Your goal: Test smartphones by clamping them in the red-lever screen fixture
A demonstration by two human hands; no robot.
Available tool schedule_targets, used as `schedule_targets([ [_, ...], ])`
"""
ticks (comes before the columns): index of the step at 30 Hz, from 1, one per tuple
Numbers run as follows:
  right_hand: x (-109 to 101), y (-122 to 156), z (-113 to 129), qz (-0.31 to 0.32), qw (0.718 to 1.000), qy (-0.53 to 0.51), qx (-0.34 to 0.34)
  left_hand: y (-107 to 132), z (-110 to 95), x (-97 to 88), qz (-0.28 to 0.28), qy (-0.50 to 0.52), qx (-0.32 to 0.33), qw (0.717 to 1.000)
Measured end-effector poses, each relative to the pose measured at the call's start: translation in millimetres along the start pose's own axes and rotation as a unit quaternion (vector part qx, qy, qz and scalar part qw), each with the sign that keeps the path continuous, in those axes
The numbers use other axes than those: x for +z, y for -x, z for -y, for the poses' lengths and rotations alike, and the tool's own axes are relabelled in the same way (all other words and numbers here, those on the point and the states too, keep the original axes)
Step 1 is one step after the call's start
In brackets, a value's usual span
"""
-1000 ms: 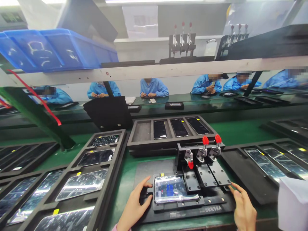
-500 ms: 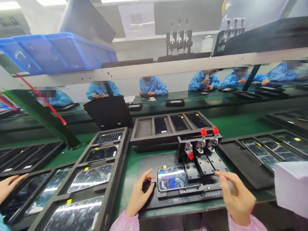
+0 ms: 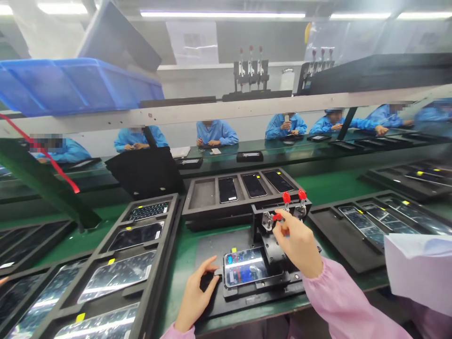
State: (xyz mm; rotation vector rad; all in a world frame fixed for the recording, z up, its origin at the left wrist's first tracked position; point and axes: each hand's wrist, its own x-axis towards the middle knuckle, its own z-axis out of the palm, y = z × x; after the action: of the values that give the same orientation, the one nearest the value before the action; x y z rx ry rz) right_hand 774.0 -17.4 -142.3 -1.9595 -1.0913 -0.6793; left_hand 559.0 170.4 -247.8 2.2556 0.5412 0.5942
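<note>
One pinch, one splayed reach

Lying flat in the black fixture plate (image 3: 261,294), the glass-faced smartphone (image 3: 245,267) should handle as light and stiff, yet fragile and slippery (its glossy face throws back glare), so its edges look the safest place to take hold. The right hand (image 3: 296,246) is pinched closed on the red-tipped handle of a steel toggle clamp (image 3: 278,217), its forearm raised across in a pink sleeve (image 3: 339,301). The left hand (image 3: 194,294), open with fingers spread, holds nothing beside the phone's left edge. Black foam trays (image 3: 185,207) hold more phones.
</note>
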Motion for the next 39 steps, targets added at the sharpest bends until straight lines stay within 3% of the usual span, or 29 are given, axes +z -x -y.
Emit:
schedule_targets([
  [5, -27, -23, -1, -0.016, 0.994, -0.094, 0.047, -1, -2, 1.9, -0.009, -0.025, 0.003, 1.000],
  [10, -36, -33, -22, -0.090, 0.995, -0.051, 0.011, -5, -5, 1.1, 0.027, -0.039, 0.012, 0.999],
  [16, -24, -50, -38, -0.005, 0.999, -0.039, -0.010, -17, -22, 30.8, 0.057, -0.013, 0.030, 0.998],
  [22, -28, -55, -42, 0.016, 0.998, -0.067, -0.005, -25, -37, 52.5, 0.063, -0.006, 0.052, 0.997],
  [33, -37, -40, -38, -0.016, 0.994, -0.108, -0.019, -16, -29, 32.6, 0.056, -0.051, 0.039, 0.996],
  [39, -37, -39, -35, -0.048, 0.995, -0.084, -0.031, -10, -30, 30.2, 0.087, -0.041, 0.020, 0.995],
])
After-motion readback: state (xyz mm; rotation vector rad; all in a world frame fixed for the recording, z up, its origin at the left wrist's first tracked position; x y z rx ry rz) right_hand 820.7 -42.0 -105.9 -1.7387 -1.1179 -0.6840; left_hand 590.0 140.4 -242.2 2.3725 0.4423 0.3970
